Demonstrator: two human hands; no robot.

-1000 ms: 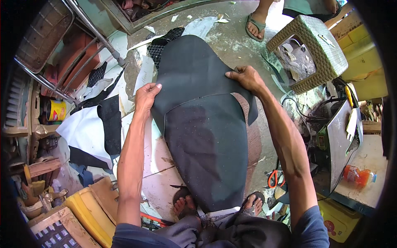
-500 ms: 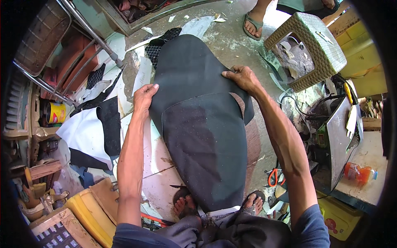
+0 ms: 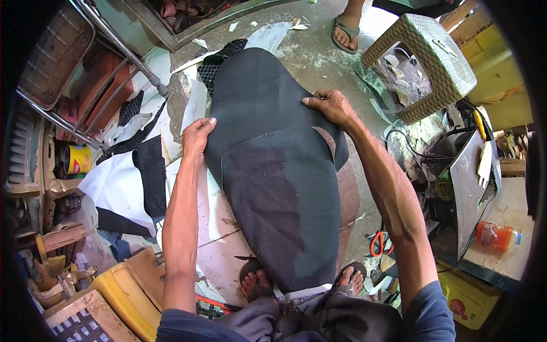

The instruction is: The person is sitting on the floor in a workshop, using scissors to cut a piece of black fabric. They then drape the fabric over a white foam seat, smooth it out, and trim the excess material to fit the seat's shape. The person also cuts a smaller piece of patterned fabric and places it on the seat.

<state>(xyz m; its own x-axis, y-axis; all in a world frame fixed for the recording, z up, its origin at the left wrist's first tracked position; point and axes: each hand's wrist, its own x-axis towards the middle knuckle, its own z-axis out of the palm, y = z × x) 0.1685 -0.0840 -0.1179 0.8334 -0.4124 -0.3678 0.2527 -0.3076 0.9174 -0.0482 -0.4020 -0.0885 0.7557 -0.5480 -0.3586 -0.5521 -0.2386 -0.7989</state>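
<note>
A long black motorcycle seat cover (image 3: 279, 194) stretches away from between my feet, with a pale stitched seam curving across its middle. My left hand (image 3: 196, 137) grips its left edge, thumb on top and fingers tucked beneath. On the opposite side, my right hand (image 3: 333, 108) pinches the right edge, its thumb pressed onto the dark material. Beside that hand the side flap folds, leaving a narrow slit near the seam. Whatever lies under the cover is hidden.
Black and white material scraps (image 3: 117, 185) lie to the left. Orange-handled scissors (image 3: 376, 244) rest near my right foot. A woven-pattern stool (image 3: 464, 77) stands at the far right, close to another person's sandalled foot (image 3: 345, 35). An orange bottle (image 3: 496, 236) lies on a bench.
The whole view has shifted very slightly. Both my hands keep their hold on the seat cover, which lies as before.
</note>
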